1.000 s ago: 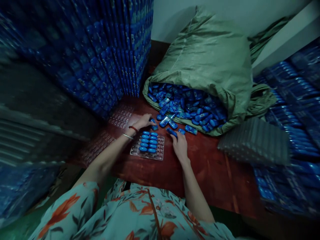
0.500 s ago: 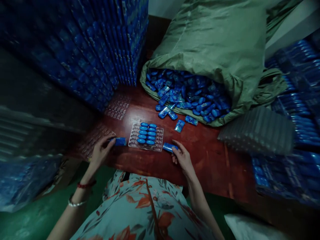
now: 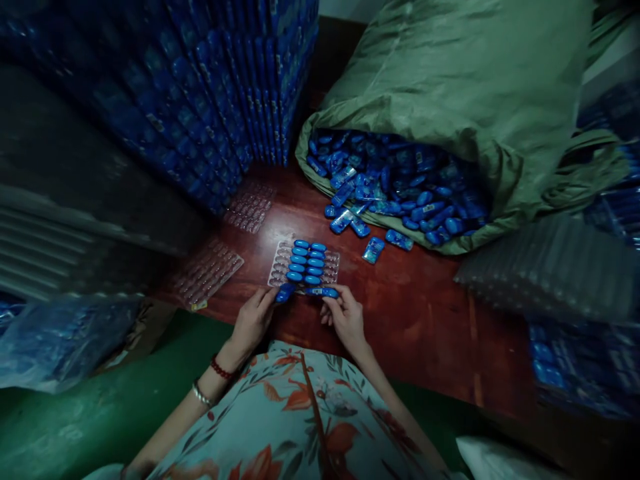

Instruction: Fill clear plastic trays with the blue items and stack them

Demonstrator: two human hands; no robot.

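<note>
Clear tray (image 3: pixel 331 263): We have it on the counter (image 3: pixel 410 333) before us, and we place everything else by it.
Blue packets in the tray (image 3: pixel 299 260): We count ten, five in each of the two middle columns, so we judge the tray partly filled.
Outer columns: On both sides of the tray we see only clear plastic; that part is not yet filled, as far as we can judge.
Left hand (image 3: pixel 250 323): We have its fingers clamped on the left packet (image 3: pixel 285 292), at the tray's near edge, toward its left corner.
Right hand (image 3: pixel 349 323): We have its fingers closed on the right packet (image 3: pixel 320 292), which points leftward, just in front of the tray's near edge.
Held packets: Each lies between thumb and fingers, its inner end sticking out toward the other; we cannot tell whether either touches the tray.
Sack (image 3: pixel 460 73): Beyond the tray and to its right, we see its mouth full of a blue heap (image 3: pixel 400 187).
Stray packets (image 3: pixel 373 250): Several lie between the tray and the sack, well apart from our fingers.
Other trays: One clear sheet (image 3: pixel 210 273) lies left of the tray, another (image 3: pixel 250 207) beyond it to the left.
</note>
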